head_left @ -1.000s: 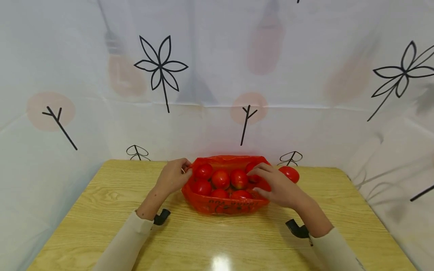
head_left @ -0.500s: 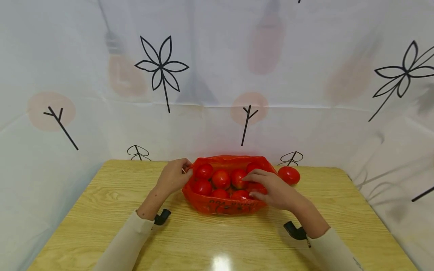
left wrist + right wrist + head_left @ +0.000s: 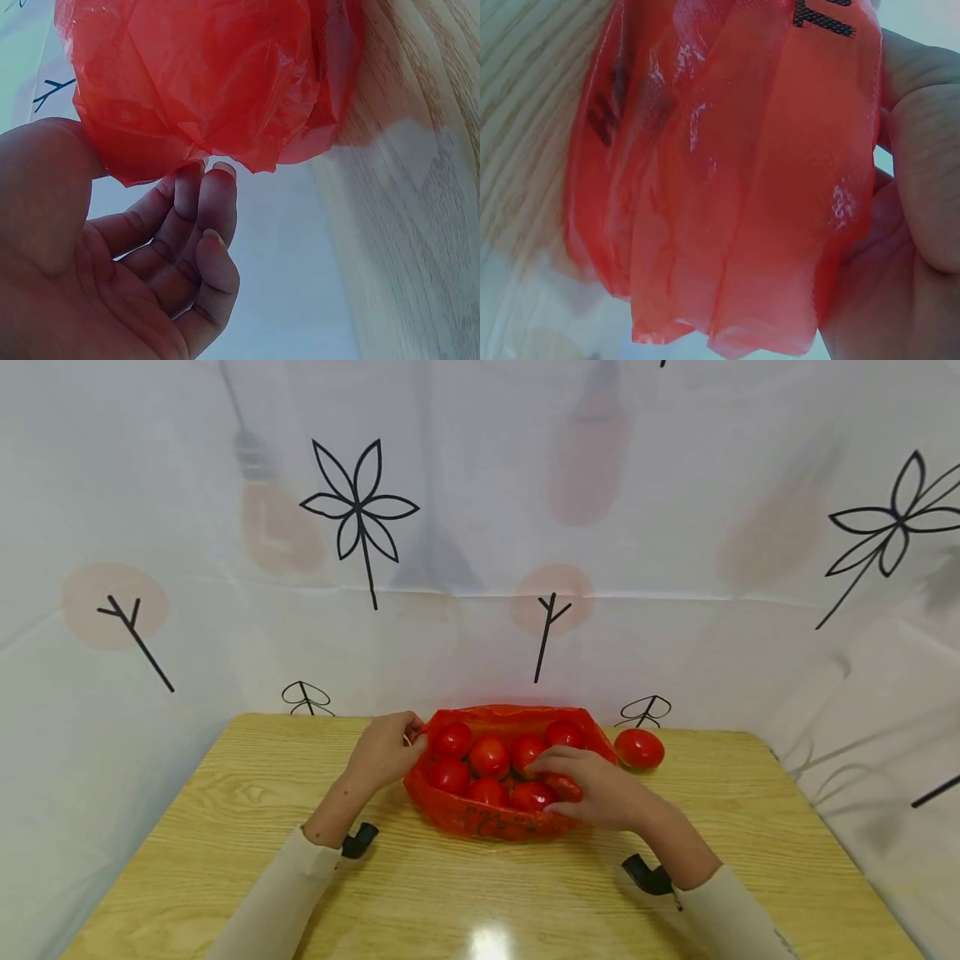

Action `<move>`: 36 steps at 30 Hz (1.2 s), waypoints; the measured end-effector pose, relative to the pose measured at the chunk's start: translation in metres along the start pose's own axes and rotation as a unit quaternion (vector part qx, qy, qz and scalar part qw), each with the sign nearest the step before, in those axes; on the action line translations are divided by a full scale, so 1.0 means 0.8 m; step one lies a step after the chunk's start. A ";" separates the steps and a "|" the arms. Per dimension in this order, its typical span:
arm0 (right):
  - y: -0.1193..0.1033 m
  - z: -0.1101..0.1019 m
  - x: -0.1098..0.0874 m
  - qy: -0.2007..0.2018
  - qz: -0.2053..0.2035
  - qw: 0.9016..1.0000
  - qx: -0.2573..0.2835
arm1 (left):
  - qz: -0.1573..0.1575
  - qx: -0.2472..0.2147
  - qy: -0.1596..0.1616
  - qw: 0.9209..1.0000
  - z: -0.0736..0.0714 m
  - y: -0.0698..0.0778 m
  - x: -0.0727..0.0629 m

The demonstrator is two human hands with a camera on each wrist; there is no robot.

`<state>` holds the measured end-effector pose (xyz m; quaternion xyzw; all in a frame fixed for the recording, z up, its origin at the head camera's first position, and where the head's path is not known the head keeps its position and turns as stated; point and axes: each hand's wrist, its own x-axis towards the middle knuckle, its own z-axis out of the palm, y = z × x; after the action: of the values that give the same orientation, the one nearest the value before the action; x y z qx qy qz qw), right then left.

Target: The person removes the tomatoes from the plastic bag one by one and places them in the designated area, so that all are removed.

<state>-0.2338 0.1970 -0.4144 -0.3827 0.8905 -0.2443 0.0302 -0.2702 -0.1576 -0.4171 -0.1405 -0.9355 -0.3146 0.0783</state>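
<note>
A red plastic bag [image 3: 480, 823] with dark printing sits on the table, its mouth spread wide, with several tomatoes [image 3: 490, 757] inside. At its left end my left hand [image 3: 382, 752] pinches the bag's edge between thumb and fingertips; the left wrist view shows the fingers curled up to the bag's gathered film [image 3: 202, 82]. Reaching over the right side of the bag, my right hand [image 3: 600, 789] curves its fingers and thumb around a tomato [image 3: 564, 787] at the front right. In the right wrist view the hanging film [image 3: 727, 187] hides most of my fingers.
One loose tomato [image 3: 640, 749] lies on the wooden table [image 3: 420, 893], right of the bag near the back edge. Behind the table hangs a pale cloth [image 3: 450, 643] with printed plants. Each wrist carries a black camera mount.
My right hand has moved slightly left and toward the front of the bag, bringing the back-right tomato into fuller view. My left hand has kept its place at the bag's left edge.
</note>
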 end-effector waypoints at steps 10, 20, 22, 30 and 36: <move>-0.001 0.012 0.005 -0.007 -0.019 1.000 -0.014 | -0.002 0.009 0.003 1.000 0.001 0.000 0.000; -0.002 0.019 0.007 -0.018 -0.021 0.999 -0.023 | 0.001 0.015 0.003 1.000 0.002 0.002 0.000; -0.003 0.020 0.007 -0.018 -0.021 0.999 -0.027 | -0.002 0.017 0.001 1.000 0.002 0.002 0.000; -0.005 0.023 0.007 -0.019 -0.012 0.999 -0.035 | -0.007 0.017 -0.004 1.000 0.001 0.003 0.000; -0.005 0.022 0.007 -0.020 -0.008 0.999 -0.029 | -0.010 0.017 -0.006 1.000 0.001 0.005 0.000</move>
<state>-0.2310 0.1832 -0.4276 -0.3956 0.8933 -0.2104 0.0351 -0.2691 -0.1539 -0.4156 -0.1315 -0.9426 -0.2983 0.0719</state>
